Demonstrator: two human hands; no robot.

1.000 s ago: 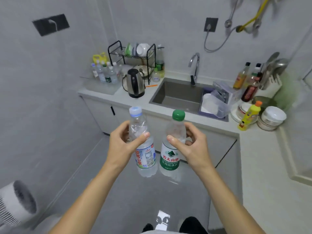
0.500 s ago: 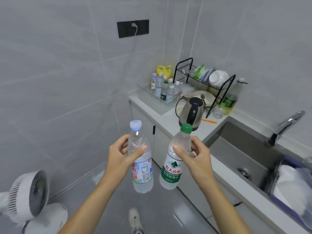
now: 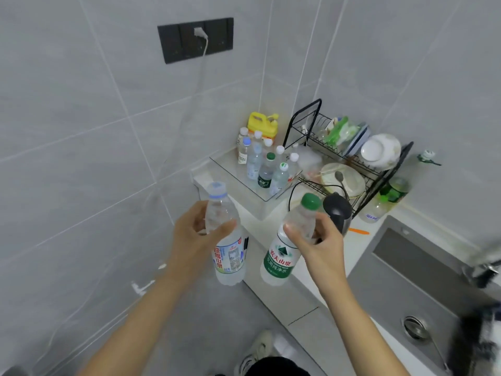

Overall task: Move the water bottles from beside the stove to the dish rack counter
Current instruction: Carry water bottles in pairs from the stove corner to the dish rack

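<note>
My left hand (image 3: 193, 237) grips a clear water bottle with a pale blue cap (image 3: 226, 240) around its upper body. In my right hand (image 3: 318, 244) is a second water bottle with a green cap and green label (image 3: 284, 253), tilted slightly left. Both bottles hang in the air in front of the counter's left end. Ahead, on a glass board (image 3: 233, 169) in the corner of the counter, stand several more water bottles (image 3: 267, 165). The black wire dish rack (image 3: 349, 164) with plates and bowls is just right of them.
A black kettle (image 3: 337, 213) stands on the white counter (image 3: 268, 210) behind my right hand. A yellow jug (image 3: 263, 124) sits in the corner. The steel sink (image 3: 414, 275) lies to the right, a green-labelled bottle (image 3: 387, 196) beside the rack. A wall socket (image 3: 195, 39) holds a plug.
I have come closer to the counter's corner and the view has turned left. The bottle cluster and rack appear larger. Both hands keep the same grip on their bottles.
</note>
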